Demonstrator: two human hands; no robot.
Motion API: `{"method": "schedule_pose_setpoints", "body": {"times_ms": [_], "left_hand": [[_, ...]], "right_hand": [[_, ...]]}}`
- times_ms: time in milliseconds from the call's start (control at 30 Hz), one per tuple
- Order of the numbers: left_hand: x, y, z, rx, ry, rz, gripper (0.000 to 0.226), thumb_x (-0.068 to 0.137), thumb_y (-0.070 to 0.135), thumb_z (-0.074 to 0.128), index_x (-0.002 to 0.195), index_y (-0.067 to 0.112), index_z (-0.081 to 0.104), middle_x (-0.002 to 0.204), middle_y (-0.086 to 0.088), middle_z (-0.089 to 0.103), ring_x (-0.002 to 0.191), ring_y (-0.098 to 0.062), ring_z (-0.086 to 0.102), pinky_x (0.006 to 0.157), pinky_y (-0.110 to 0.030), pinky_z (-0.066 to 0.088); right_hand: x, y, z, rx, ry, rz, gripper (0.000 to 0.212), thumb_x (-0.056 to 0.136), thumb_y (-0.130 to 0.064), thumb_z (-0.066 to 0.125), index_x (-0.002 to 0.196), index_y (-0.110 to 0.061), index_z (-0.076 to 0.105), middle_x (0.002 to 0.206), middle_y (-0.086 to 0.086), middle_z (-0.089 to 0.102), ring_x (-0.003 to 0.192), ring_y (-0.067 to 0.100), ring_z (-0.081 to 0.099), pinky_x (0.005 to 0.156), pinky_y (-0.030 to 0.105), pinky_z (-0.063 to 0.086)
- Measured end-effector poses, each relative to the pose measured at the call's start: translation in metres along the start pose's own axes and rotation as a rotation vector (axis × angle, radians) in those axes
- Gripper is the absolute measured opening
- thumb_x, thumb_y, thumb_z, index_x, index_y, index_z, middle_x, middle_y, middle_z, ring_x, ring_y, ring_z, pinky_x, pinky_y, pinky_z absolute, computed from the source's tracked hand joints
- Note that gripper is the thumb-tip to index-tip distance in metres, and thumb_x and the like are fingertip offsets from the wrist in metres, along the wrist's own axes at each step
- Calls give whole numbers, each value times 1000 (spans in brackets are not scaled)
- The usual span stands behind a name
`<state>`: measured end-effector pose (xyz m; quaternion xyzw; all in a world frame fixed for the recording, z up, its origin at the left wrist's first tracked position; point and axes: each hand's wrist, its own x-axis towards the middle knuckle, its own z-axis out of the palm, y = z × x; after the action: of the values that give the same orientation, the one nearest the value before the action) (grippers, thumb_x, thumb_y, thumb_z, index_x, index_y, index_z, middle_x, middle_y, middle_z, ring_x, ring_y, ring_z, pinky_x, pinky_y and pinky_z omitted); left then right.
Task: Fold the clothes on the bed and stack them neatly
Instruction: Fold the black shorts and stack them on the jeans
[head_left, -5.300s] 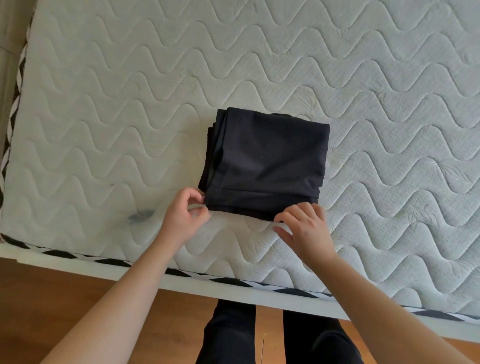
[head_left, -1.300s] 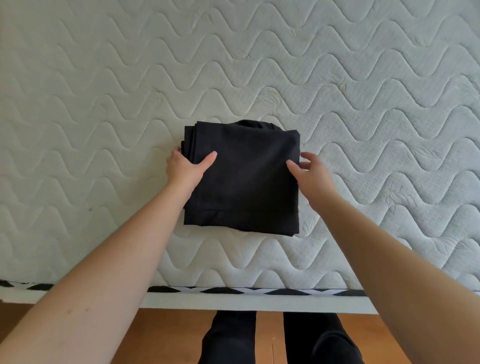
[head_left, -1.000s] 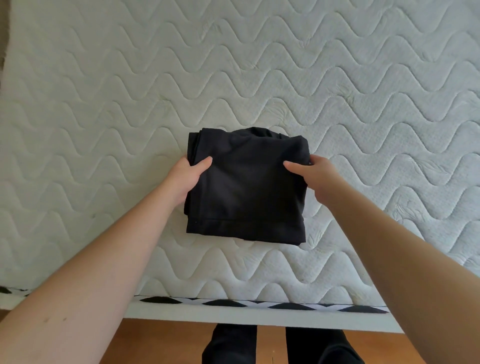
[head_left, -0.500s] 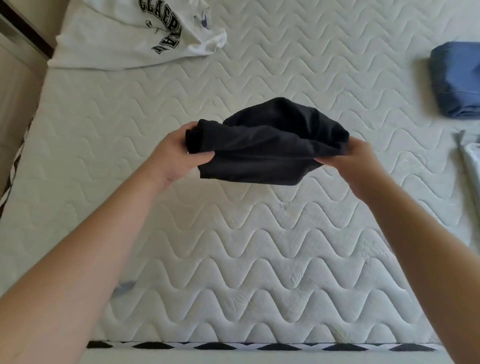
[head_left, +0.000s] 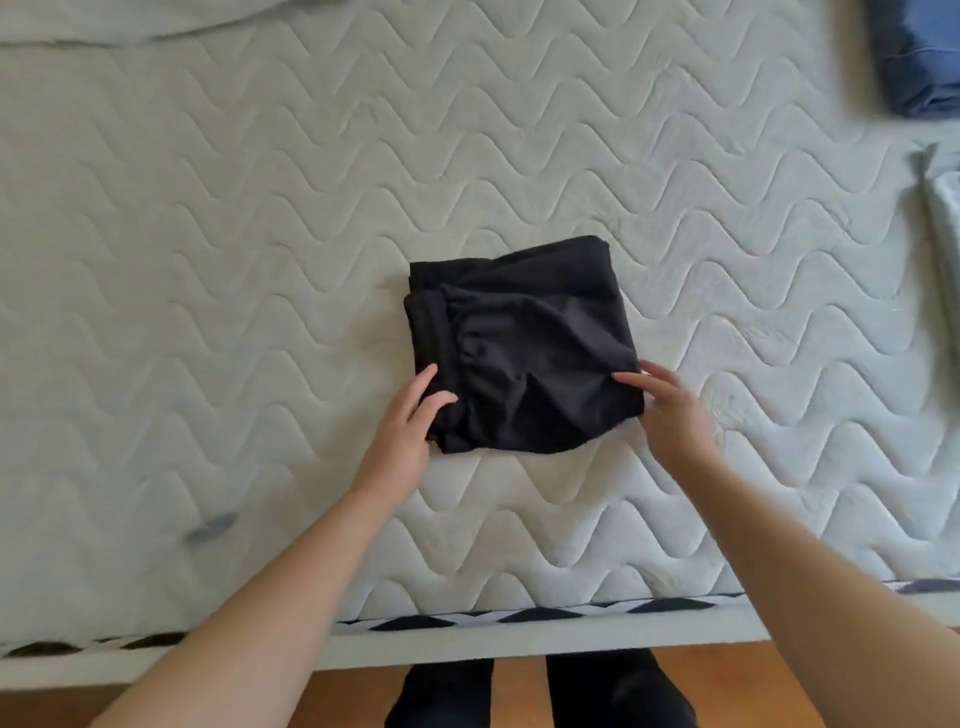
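The folded black garment (head_left: 522, 348) lies flat on the bed (head_left: 260, 260), roughly mid-mattress, well apart from the blue folded piece (head_left: 919, 57) at the far right corner; left hand (head_left: 405, 421) rests at its near-left edge w/ fingers nearly straight, thumb lying on the cloth, not gripping; right hand (head_left: 670, 410) sits at the near-right corner, fingers extended and touching the fabric, holding nothing.

Risks, as I judge them: the top layer is rumpled, w/ a gathered band showing near the left side, so the bundle isn't a tidy rectangle; lifting it from the sides could let the inner layers slump or spill out of the fold; the near edge bulges and curves, so anything stacked on top may sit crooked or slide; pressing it flat w/ one hand only could skew the layers sideways.

A pale garment (head_left: 130, 26) at the far left edge and another pale cloth (head_left: 945, 218) at the right edge are only partly in view.

Writing/brands: none legible anywhere; no label or print visible on the black piece.
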<state>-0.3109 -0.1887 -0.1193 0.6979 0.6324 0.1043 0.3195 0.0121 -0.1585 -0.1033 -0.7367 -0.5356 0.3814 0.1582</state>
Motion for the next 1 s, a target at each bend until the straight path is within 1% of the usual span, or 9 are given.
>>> {"method": "schedule_pose_setpoints", "body": {"times_ms": [100, 267, 433, 567, 667, 767, 833, 900, 1000], "left_hand": [[-16, 2, 9, -34, 37, -39, 73, 79, -20, 44, 141, 20, 49, 160, 3, 21, 144, -16, 26, 116, -18, 19], [-6, 20, 7, -335, 234, -211, 41, 95, 5, 53, 136, 9, 49, 136, 0, 42, 126, -22, 47, 108, -43, 41], [43, 28, -8, -721, 186, -687, 72, 88, 49, 66, 146, 21, 35, 129, 6, 55, 115, -12, 57, 93, -27, 44], [74, 24, -18, -798, 112, -723, 68, 78, 50, 77, 131, 15, 53, 117, 4, 65, 98, -10, 65, 69, -21, 55], [84, 27, -23, -747, 43, -708, 61, 76, 46, 80, 123, 16, 58, 103, 10, 65, 87, -4, 63, 58, -16, 48], [89, 32, -24, -746, 41, -686, 44, 82, 41, 76, 119, 21, 62, 97, 13, 66, 86, -5, 64, 60, -18, 48], [91, 34, -25, -792, 77, -675, 32, 84, 41, 70, 113, 30, 62, 100, 13, 67, 91, -8, 66, 65, -22, 51], [94, 38, -30, -836, 103, -658, 26, 84, 44, 66, 108, 36, 59, 105, 11, 68, 94, -11, 66, 72, -29, 54], [103, 42, -40, -947, 136, -650, 23, 83, 43, 66, 103, 35, 61, 104, 8, 71, 90, -12, 70, 66, -28, 56]], "right_hand": [[-20, 0, 8, 72, 95, 154, 41, 96, -4, 47, 123, -29, 64, 139, -5, 50, 122, 17, 52, 102, 36, 44], [-66, -29, 31, 570, 208, 612, 24, 96, -26, 53, 118, -20, 57, 109, -2, 64, 91, 10, 64, 68, 21, 48], [-62, -65, 55, 937, 35, 824, 36, 96, -27, 59, 120, -1, 59, 114, 18, 67, 105, 29, 67, 87, 34, 54], [-40, -73, 56, 1062, -118, 907, 36, 93, -41, 60, 111, -10, 62, 135, 15, 57, 114, 25, 61, 103, 33, 45], [-26, -77, 57, 1094, -150, 1038, 56, 86, -54, 64, 130, -20, 51, 122, -1, 54, 124, 20, 53, 99, 31, 43], [-20, -76, 62, 1063, -123, 984, 54, 98, -39, 53, 140, -8, 43, 141, 11, 50, 132, 26, 48, 107, 36, 43], [-18, -75, 63, 1078, -77, 950, 44, 100, -26, 51, 136, -1, 45, 141, 16, 50, 127, 29, 52, 95, 34, 50], [-15, -76, 59, 1212, -24, 930, 38, 99, -17, 52, 134, -2, 47, 129, 14, 58, 113, 21, 61, 81, 27, 55], [-13, -78, 52, 1496, 50, 914, 31, 96, -10, 56, 126, -7, 51, 101, 9, 68, 92, 15, 67, 93, 29, 53]]}}
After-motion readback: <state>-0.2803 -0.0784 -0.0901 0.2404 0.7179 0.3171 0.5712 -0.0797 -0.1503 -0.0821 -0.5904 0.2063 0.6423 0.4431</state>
